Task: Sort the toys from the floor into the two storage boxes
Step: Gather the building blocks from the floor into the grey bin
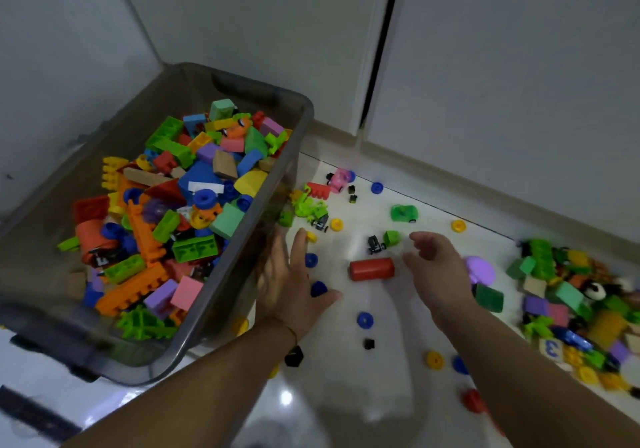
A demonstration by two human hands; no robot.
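A grey see-through storage box stands on the floor at the left, piled with colourful building blocks. My left hand hovers flat beside the box's right wall, fingers spread, holding nothing. My right hand is open with curled fingers just right of a red cylinder lying on the white floor. Small wheels in blue and yellow are scattered around both hands. Only one box is in view.
A heap of mixed blocks and toys lies at the right. Small toy cars and loose pieces sit near the white cupboard doors at the back. A purple disc lies behind my right hand.
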